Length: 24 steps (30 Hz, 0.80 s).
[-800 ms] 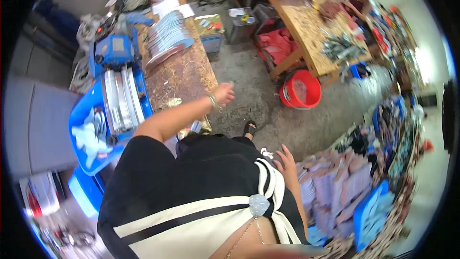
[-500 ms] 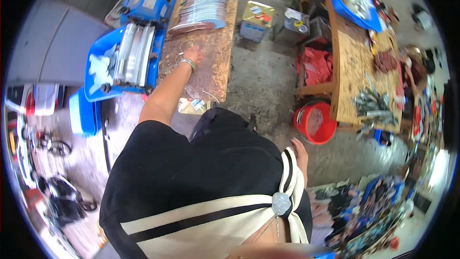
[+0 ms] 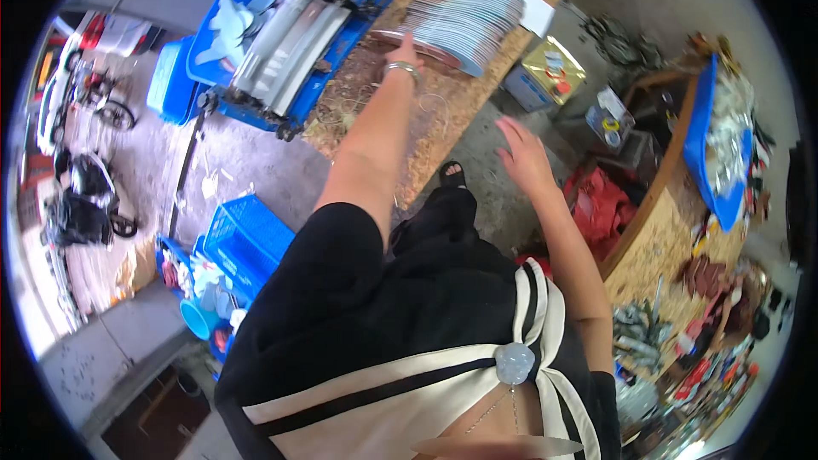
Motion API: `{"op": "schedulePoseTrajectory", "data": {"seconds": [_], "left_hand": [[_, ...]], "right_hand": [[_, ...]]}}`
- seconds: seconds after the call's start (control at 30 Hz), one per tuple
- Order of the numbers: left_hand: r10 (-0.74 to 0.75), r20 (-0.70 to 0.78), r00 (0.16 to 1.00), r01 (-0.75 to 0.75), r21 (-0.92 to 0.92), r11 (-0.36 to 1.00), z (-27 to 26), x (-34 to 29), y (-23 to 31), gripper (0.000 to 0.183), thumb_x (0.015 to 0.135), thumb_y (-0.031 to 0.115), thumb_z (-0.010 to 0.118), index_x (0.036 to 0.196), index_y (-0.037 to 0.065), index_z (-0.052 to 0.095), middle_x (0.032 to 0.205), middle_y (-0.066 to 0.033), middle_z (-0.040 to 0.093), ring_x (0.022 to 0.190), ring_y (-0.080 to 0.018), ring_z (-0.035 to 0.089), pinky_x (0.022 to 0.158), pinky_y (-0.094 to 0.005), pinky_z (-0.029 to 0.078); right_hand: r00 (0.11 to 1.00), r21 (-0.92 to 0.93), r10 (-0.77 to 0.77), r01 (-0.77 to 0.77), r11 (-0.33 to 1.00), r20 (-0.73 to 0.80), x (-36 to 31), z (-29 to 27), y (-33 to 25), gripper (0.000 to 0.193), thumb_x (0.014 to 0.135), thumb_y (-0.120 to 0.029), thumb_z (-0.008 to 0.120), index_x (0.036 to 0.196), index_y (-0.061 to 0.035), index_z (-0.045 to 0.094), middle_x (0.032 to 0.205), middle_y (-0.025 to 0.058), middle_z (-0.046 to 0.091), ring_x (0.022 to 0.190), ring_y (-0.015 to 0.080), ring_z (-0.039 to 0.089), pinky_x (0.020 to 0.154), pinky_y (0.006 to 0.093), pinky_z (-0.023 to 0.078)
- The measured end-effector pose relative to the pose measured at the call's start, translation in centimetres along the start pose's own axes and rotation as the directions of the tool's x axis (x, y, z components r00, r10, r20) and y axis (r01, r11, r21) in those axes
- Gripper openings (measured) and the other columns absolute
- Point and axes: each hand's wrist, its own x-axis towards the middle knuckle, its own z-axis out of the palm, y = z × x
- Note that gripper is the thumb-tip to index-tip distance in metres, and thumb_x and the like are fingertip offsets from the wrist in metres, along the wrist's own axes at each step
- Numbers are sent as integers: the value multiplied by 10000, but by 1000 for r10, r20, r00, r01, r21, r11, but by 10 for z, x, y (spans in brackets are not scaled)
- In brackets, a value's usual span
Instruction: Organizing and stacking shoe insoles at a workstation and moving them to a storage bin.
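A long row of thin, pale grey-blue flat pieces leans on the worn wooden table, with a reddish-brown piece at its near left end. My left hand, a bangle at its wrist, is at that end with a finger stretched out toward the row. Whether it touches the pieces is hard to tell. My right hand is in the air right of the table, fingers spread and nothing in them. Thin loose strings lie on the tabletop near my left forearm.
Left of the table stands a blue machine with metal rollers, beside a blue tub of pale cut pieces. A square tin stands on the floor at right. Further right, a wooden bench bears a blue tray.
My view has turned and come nearer the table. My left hand has gone from the bare tabletop to the row's near end. My right hand has risen from my side and reaches forward.
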Motion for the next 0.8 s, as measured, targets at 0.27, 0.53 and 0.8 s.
{"op": "schedulePoseTrajectory", "data": {"seconds": [0.27, 0.53, 0.8], "left_hand": [[-3, -112, 994, -20, -204, 979, 13, 17, -6, 447, 811, 327, 534, 1124, 34, 407, 947, -155, 526, 732, -286, 570, 644, -452, 502], [112, -101, 989, -145, -432, 890, -10, -26, -31, 203, 897, 127, 385, 1067, 27, 433, 921, -120, 539, 735, -265, 580, 685, -405, 520], [268, -381, 885, -458, -611, 646, -35, -74, -11, 198, 904, 107, 375, 1089, 54, 424, 930, -83, 540, 766, -200, 568, 613, -304, 475]], "right_hand": [[971, -220, -184, 214, 952, 150, 175, 37, 24, 698, 679, -170, 682, 1286, -139, 340, 1360, 84, 292, 1253, 330, 262, 971, 490, 291], [951, -340, -186, 265, 902, 249, 201, 63, 66, 636, 741, -134, 606, 1292, -284, 324, 1397, 14, 207, 1292, 313, 169, 932, 580, 282], [933, -336, -314, 357, 871, 179, 208, 60, 85, 580, 770, -38, 463, 1288, -265, 334, 1377, 7, 244, 1276, 281, 216, 885, 566, 328]]}}
